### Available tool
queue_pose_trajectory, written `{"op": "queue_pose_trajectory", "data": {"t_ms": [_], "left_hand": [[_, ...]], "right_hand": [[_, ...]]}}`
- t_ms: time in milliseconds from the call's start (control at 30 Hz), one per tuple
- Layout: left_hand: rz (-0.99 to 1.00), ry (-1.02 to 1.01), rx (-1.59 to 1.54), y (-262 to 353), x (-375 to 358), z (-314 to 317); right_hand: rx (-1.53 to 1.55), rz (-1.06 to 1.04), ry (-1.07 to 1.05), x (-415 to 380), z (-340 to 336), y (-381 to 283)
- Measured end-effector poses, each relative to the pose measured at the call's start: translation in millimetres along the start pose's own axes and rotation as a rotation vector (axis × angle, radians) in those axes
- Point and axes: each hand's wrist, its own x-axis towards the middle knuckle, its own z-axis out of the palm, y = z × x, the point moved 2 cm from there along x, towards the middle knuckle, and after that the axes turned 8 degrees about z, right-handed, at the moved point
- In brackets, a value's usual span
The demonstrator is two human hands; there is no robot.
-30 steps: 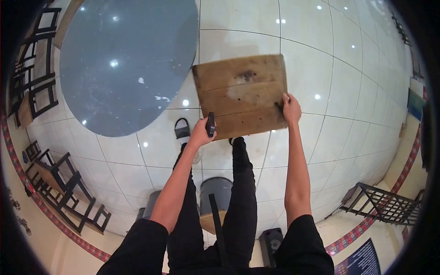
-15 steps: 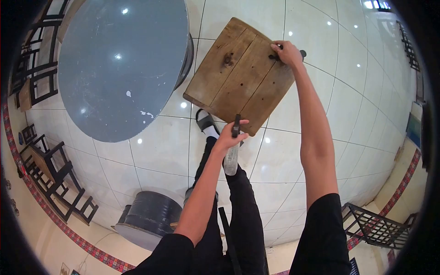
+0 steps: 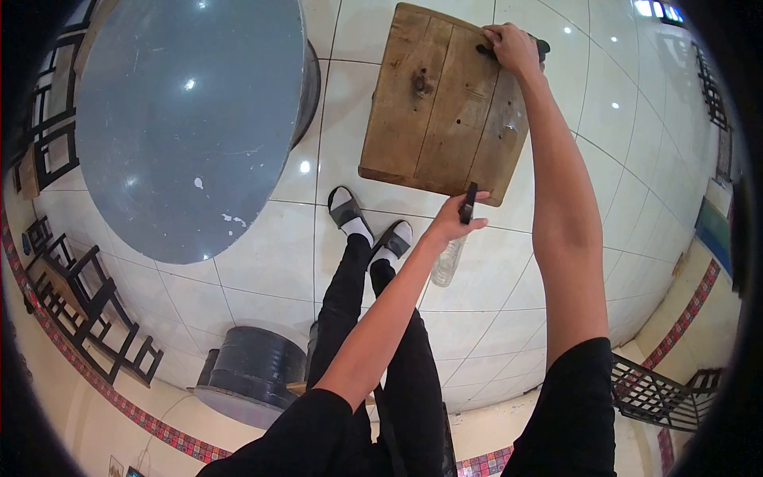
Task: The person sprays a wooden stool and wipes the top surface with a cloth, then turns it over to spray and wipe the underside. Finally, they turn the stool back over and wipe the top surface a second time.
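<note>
My left hand (image 3: pixel 453 221) is closed around the neck of a clear spray bottle (image 3: pixel 447 264) with a black trigger head. It is at the near right corner of a wooden tabletop (image 3: pixel 445 95) made of planks with dark knots. A small shiny patch (image 3: pixel 511 127) shows on the wood. My right hand (image 3: pixel 515 49) is at the far right edge of the tabletop, fingers bent over a dark bunched thing (image 3: pixel 544 49). Parts of that thing stick out on both sides of the hand; its kind is hard to make out.
A large grey round table (image 3: pixel 191 135) with chipped paint stands on the left. Dark wooden chairs (image 3: pixel 87 302) line the left wall. A black drum-shaped stool (image 3: pixel 258 362) is behind my legs, and a black lattice rack (image 3: pixel 660 393) is at the lower right.
The wooden tabletop appears higher and further right in view. My left hand and the bottle have shifted right, my right hand slightly up and right. Both feet now show side by side.
</note>
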Motion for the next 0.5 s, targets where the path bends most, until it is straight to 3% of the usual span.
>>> {"op": "queue_pose_trajectory", "data": {"t_ms": [100, 167, 267, 300, 367, 400, 467, 500], "left_hand": [[0.046, -0.018, 0.076, 9, -10, -5], [0.06, -0.047, 0.171, 24, -30, -9], [0.164, -0.012, 0.328, 40, -76, -27], [0.327, 0.067, 0.407, 45, -96, -32], [0.514, 0.344, 0.653, 56, -148, -46], [0.318, 0.371, 0.543, 44, -170, -60], [0.341, 0.438, 0.566, 39, -218, -91], [0.252, 0.484, 0.645, 55, -246, -101]], "right_hand": [[-0.07, -0.138, 0.109, -19, -11, 0], [0.245, -0.077, 0.363, -48, -23, 5], [0.567, 0.078, 0.549, -141, -42, 5], [0.597, 0.164, 0.564, -179, -45, 3], [0.903, 0.564, 0.184, -260, -22, 14], [1.154, 0.605, -0.052, -304, -15, 14], [0.937, 0.572, -0.283, -374, -27, -7], [1.071, 0.613, -0.35, -407, -11, -11]]}}
